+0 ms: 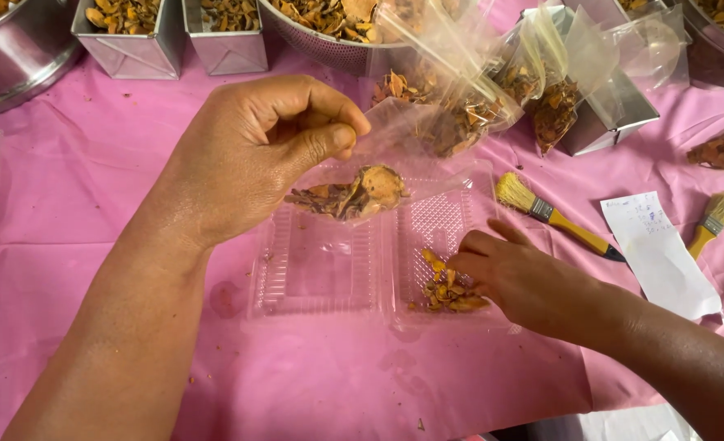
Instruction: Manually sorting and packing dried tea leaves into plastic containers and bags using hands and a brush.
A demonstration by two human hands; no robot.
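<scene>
My left hand [256, 151] pinches the mouth of a small clear plastic bag [370, 184] that holds brown dried pieces, hanging over an open clear clamshell box [313, 269]. My right hand [525, 282] reaches into the box's right half, fingertips on a small heap of orange-brown dried pieces [448, 290]. The left half of the box has nothing in it.
Filled clear bags [493, 98] lean against a metal tin behind the box. Metal tins [129, 37] and bowls [329, 33] of dried pieces line the far edge. Two brushes [554, 214] [712, 219] and a paper slip [656, 249] lie right on the pink cloth [76, 188].
</scene>
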